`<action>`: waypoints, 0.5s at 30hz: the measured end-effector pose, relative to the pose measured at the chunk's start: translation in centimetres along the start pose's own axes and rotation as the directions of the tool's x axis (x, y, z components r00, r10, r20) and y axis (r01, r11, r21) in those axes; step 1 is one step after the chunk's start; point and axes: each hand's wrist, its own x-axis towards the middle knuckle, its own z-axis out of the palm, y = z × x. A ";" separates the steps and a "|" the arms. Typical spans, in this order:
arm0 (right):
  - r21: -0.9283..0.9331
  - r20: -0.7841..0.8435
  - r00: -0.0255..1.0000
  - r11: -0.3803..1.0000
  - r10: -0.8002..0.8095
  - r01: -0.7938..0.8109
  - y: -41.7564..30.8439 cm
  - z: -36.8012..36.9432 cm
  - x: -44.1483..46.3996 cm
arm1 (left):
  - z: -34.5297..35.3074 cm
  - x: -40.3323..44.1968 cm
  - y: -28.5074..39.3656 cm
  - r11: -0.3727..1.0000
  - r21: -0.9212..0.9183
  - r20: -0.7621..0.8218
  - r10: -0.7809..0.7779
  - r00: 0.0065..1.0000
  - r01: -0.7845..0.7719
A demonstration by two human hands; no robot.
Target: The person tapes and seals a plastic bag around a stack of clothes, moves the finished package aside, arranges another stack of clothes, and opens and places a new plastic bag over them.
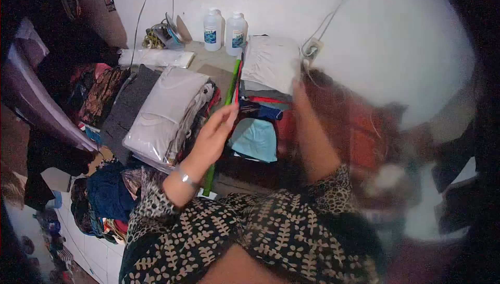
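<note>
My left hand (216, 128), with fingers stretched out, is beside the lower left corner of a stack of folded clothes (272, 64). White cloth lies on top of the stack, with grey, red and dark blue layers below. A long green strip (233, 81) runs along the stack's left side, passing behind my left hand. My right hand (297, 82) is at the stack's right edge; its fingers are blurred and I cannot make out their shape. A light blue folded cloth (255, 139) lies between my forearms.
A plastic-wrapped pile of light clothes (166, 109) lies to the left, by dark grey clothes (127, 109). Two white bottles (212, 31) stand against the wall near an iron (169, 33). A plugged socket (312, 48) is at upper right. Heaped dark clothes (107, 195) sit lower left.
</note>
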 end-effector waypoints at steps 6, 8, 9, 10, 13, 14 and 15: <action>0.318 0.269 0.961 0.948 -0.062 -0.027 0.9 -1.2 0.7 | 3.6 12.3 -6.2 0.917 -0.356 -0.361 -0.311 0.879 0.178; 0.487 0.415 0.910 0.847 -0.011 -0.213 0.4 -2.8 1.0 | 3.7 15.4 -7.7 0.893 -0.405 -0.490 -0.395 0.778 0.198; 0.428 0.398 0.901 0.833 0.174 -0.350 -0.5 -4.3 0.7 | 2.8 17.6 -11.5 0.939 -0.286 -0.570 -0.327 0.753 0.191; 0.371 0.365 0.862 0.794 0.352 -0.482 -1.0 -5.5 0.7 | -0.2 21.0 -20.0 0.923 -0.321 -0.431 -0.342 0.835 0.213; 0.198 0.454 0.672 0.669 0.585 -0.716 2.6 -5.1 4.6 | 1.4 21.0 -13.3 0.654 -0.626 -0.041 -0.572 0.819 0.426; 0.220 0.570 0.652 0.672 0.500 -0.708 2.5 -5.3 3.9 | 0.4 21.6 -15.5 0.732 -0.545 -0.004 -0.491 0.871 0.409; 0.235 0.569 0.661 0.673 0.489 -0.701 1.5 -4.9 3.1 | 0.0 21.6 -15.5 0.736 -0.529 0.034 -0.480 0.877 0.423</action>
